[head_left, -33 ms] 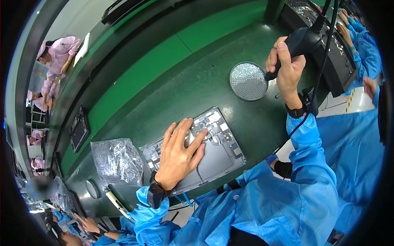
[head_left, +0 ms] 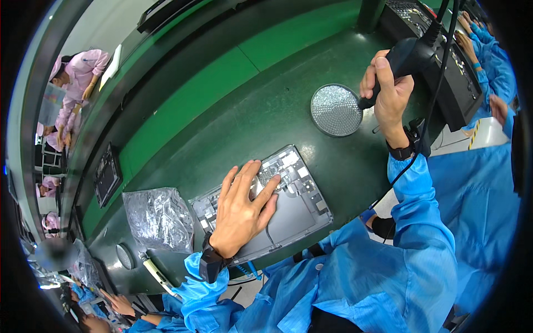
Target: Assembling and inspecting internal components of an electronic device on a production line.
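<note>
My right hand [head_left: 390,94] grips a black corded power screwdriver [head_left: 410,57]. Its narrow end points down to the right rim of a round dish [head_left: 336,111] full of small shiny pieces, too small to tell. Fingers spread, my left hand [head_left: 242,208] lies flat over an opened laptop base [head_left: 294,216] at the table's near edge. Circuit boards and connectors show along its far side, and a dark grey flat area nearer me. My palm and fingers hide the middle-left of the base.
A crumpled silvery plastic bag [head_left: 158,219] lies left of the laptop base. Beyond it are a second small round dish [head_left: 124,256] and a pale-handled tool [head_left: 157,275]. A black tray [head_left: 458,89] of parts stands at the right, near co-workers. The screwdriver's cord hangs beside my right forearm.
Neither of my hands has visibly moved. At the right edge, a co-worker's hand has shifted slightly.
</note>
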Available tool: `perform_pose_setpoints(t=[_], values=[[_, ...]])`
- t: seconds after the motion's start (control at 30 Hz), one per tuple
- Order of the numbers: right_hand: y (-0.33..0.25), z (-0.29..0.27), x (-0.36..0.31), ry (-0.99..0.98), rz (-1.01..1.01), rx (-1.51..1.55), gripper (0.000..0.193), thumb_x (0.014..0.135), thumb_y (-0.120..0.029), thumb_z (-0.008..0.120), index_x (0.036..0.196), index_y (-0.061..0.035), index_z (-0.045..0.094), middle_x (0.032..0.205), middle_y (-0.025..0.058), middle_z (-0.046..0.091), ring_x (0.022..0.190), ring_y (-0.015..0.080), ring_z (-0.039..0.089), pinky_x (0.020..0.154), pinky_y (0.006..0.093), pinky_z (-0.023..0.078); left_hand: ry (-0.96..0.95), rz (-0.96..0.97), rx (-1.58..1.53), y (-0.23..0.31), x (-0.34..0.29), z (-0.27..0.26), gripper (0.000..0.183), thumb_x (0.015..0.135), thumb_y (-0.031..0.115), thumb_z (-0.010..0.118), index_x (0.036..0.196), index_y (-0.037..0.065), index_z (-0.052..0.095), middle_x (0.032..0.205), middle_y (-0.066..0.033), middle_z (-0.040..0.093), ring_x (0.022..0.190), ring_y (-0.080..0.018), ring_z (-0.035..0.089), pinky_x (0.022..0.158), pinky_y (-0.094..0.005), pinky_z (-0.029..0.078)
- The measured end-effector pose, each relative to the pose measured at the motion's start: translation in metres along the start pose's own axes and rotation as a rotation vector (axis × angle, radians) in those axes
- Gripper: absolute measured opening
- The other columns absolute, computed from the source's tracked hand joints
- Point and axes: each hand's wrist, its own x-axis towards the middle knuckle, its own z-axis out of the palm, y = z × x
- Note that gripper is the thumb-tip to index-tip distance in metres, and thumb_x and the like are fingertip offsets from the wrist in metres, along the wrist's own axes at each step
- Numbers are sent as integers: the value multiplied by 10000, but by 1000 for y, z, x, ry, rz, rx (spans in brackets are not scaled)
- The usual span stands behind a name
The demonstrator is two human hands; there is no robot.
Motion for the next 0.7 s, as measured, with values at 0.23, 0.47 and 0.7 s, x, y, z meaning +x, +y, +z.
perform_pose_setpoints(t=[0.23, 0.47, 0.7], values=[[1, 2, 0, 0, 3, -29, 153, 1102, -174, 684, 1055, -32, 650, 652, 15, 601, 510, 85, 540, 500, 259, 426, -5, -6, -12, 0, 0, -2, 449, 885, 158, 830, 1333, 157, 791, 1471, -235, 617, 1355, -396, 627, 1182, -588, 463], [3, 3, -4, 1, -2, -33, 141, 1104, -158, 679, 1071, -24, 647, 652, 20, 604, 518, 88, 547, 501, 258, 424, -8, -10, -11, 0, -3, -2, 440, 893, 169, 834, 1331, 162, 793, 1480, -234, 612, 1348, -390, 632, 1187, -597, 458], [-6, 1, -6, 54, -21, -124, 159, 1119, -166, 649, 1128, -8, 644, 685, 26, 602, 556, 98, 558, 540, 267, 440, 10, -8, -23, 3, -1, -3, 406, 916, 183, 828, 1319, 145, 795, 1469, -236, 615, 1356, -396, 624, 1188, -591, 458]])
